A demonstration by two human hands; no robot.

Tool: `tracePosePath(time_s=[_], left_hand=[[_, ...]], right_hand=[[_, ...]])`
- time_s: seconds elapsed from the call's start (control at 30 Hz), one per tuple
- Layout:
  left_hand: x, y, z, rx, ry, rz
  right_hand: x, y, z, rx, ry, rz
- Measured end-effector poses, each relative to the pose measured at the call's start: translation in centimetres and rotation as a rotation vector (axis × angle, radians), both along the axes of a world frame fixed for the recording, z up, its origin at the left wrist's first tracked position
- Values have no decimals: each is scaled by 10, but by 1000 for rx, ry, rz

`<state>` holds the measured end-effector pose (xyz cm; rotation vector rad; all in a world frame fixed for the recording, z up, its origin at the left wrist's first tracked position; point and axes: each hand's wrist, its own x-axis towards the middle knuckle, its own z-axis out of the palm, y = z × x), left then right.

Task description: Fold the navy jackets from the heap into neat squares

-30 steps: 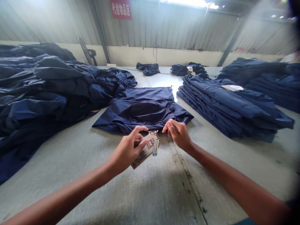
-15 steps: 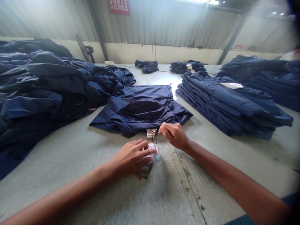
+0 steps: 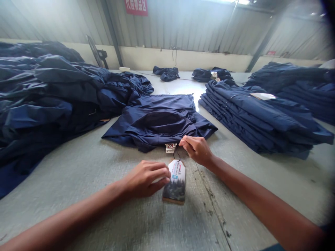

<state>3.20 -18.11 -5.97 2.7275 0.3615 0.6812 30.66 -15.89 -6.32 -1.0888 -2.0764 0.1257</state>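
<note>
- Right hand (image 3: pixel 196 150) pinches narrow right beside the cord (image 3: pixel 177 156), can't tell what it's holding
- Left hand (image 3: pixel 145 178) curls against the big hang tag (image 3: pixel 176 182) on the table (image 3: pixel 86 164), grip unclear
- Small tag (image 3: pixel 170 148) sits at the jacket's hem
- One jacket (image 3: pixel 157 120) spread out, one folded stack (image 3: pixel 251 118) done, one loose heap (image 3: pixel 52 94) left

On our work table (image 3: pixel 65 202), a garment (image 3: pixel 157 120) spread before us, a hang tag (image 3: pixel 175 183) on the table nearer us, a loose heap of garments (image 3: pixel 52 94) at left, stacked garments (image 3: pixel 251 115) at right, small bundles (image 3: pixel 165 73) behind.
</note>
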Motion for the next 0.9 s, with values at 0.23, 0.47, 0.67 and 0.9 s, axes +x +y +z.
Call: tracePosePath(time_s=[0.23,0.47,0.67,0.9], left_hand=[[3,11,10,61,-103,118],[10,59,11,125,-48,535],[36,90,30,99,216,581],[34,94,31,87,346,544]], right_hand=[[-3,3,3,125,-180,-21],[0,11,-6,161,-385,-105],[4,13,-5,85,-412,-149],[4,14,-4,19,-378,-392]])
